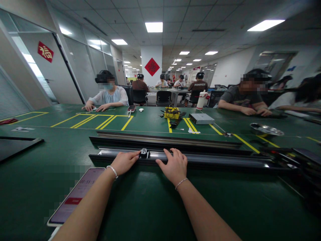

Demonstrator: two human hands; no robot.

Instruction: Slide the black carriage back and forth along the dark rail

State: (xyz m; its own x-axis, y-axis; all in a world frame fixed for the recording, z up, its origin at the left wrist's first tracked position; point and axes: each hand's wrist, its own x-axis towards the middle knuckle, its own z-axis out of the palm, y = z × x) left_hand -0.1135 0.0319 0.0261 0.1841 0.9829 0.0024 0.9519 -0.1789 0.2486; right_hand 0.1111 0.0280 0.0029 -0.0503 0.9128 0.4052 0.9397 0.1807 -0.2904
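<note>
Left grip: fingertips against small silver-and-black fitting, cannot tell whether pinching. Fitting on long black rail. Right grip: fingers spread loosely over rail, just right of fitting. Beyond grips: second black rail, alongside; farther, yellow box. Nearer than left grip: smartphone on green counter.

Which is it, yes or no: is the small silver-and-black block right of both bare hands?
No, the small silver-and-black block sits on the long glossy black rail, between the left hand and the right hand.
</note>
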